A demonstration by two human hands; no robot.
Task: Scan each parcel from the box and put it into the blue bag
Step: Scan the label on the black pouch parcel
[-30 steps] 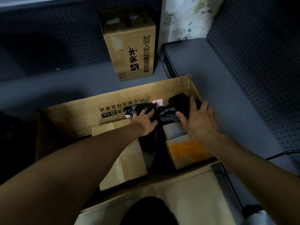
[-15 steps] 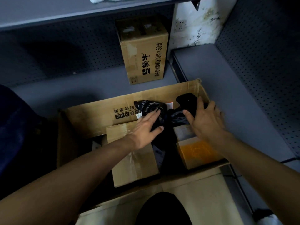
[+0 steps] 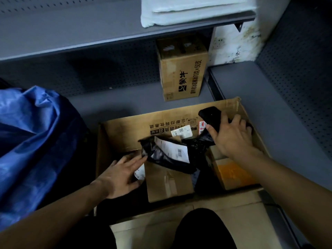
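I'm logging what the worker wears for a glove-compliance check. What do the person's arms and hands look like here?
Both forearms are bare right to the picture's lower edge, so no sleeves show. The left hand and right hand wear no gloves. No watch, ring, wristband or marking is visible on either, though the light is dim. Fingers look slim, nails short and unpainted.

- Blue bag (image 3: 30,141): cut off by the left edge; its opening is not visible.
- Scanner (image 3: 212,116): lower end covered by the right hand (image 3: 231,139).
- Black parcel (image 3: 167,157): label print too small to read; its right part runs under the right hand.
- Box (image 3: 125,130): near wall hidden behind a dark knee (image 3: 201,229).
- White foam (image 3: 194,9): cut off by the top edge.
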